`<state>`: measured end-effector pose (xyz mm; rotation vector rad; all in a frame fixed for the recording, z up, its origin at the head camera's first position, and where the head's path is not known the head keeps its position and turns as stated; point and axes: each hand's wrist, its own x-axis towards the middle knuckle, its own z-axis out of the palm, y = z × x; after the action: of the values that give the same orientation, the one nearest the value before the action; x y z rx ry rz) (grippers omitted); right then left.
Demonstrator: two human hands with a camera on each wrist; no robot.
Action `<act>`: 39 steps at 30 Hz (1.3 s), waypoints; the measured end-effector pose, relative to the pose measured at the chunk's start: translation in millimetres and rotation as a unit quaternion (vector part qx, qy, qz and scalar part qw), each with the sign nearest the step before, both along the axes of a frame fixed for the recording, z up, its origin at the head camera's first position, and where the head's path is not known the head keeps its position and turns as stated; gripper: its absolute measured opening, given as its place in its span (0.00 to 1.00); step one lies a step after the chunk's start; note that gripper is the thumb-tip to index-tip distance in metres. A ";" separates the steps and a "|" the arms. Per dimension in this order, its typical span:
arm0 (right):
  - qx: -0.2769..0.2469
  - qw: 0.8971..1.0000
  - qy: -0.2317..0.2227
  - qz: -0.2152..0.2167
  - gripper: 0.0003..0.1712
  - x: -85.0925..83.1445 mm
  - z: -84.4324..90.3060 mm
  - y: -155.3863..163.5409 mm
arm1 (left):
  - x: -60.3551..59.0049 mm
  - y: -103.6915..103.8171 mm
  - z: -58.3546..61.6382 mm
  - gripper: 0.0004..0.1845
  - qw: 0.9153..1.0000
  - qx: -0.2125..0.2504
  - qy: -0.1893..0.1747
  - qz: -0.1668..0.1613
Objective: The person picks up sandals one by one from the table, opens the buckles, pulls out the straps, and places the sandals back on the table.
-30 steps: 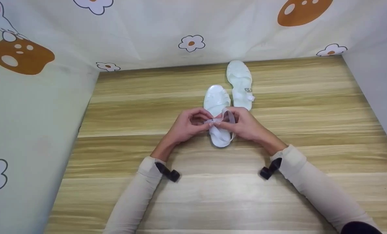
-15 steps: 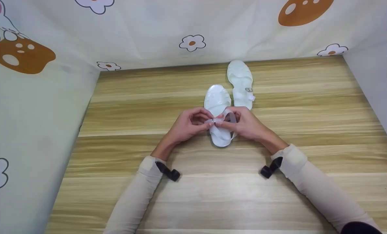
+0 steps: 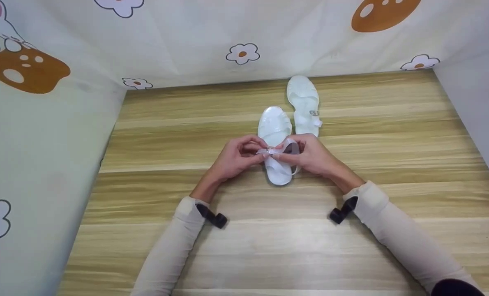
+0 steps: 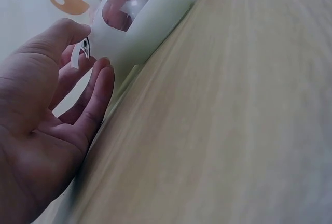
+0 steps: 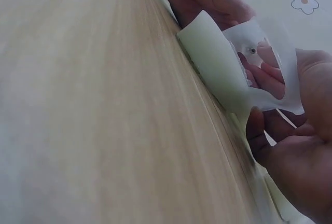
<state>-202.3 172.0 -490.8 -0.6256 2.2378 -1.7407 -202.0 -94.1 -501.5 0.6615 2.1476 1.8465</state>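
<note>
A white sandal (image 3: 274,123) lies on the wooden surface, toe pointing away, between my two hands. Over its heel part, my left hand (image 3: 238,158) pinches the ankle strap at a small metal buckle (image 4: 86,48), thumb against curled fingers. A short strap end (image 4: 75,58) sticks out beside the buckle. From the other side, my right hand (image 3: 310,156) pinches the same translucent strap (image 3: 292,148), which loops up around its fingers. Fingertips partly hide how the strap runs through the buckle. The sandal's heel (image 5: 212,53) shows in the right wrist view.
A second white sandal (image 3: 303,100) lies farther back on the right, close to the patterned backdrop (image 3: 187,45); my right hand sits just in front of its heel. Wood-grain surface (image 3: 261,246) extends around and in front. Pale walls stand at left and right.
Both hands keep nearly the same place on the strap. Their fingertips shift slightly at the buckle, and the metal shows a little brighter now. The sandals stay put.
</note>
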 end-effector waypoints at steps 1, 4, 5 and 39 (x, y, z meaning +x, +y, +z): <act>-0.004 1.000 0.000 0.000 0.08 -0.4 -0.8 0.1 | 0.0 0.0 -0.2 0.12 1.000 0.000 -0.001 -0.001; -0.013 1.000 -0.001 0.000 0.09 -0.9 -2.6 0.6 | -0.2 0.6 -1.0 0.12 1.000 0.004 -0.007 -0.002; -0.017 1.000 -0.001 -0.001 0.09 -0.9 -2.9 0.7 | -0.1 0.7 -1.1 0.12 1.000 0.005 -0.008 -0.002; -0.012 1.000 -0.004 -0.010 0.12 1.8 -1.3 -2.4 | 0.2 0.2 0.6 0.11 1.000 0.014 -0.009 -0.017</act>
<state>-200.5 169.6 -492.0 -0.6019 2.2285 -1.7777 -201.7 -93.9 -500.9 0.6797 2.0904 1.8612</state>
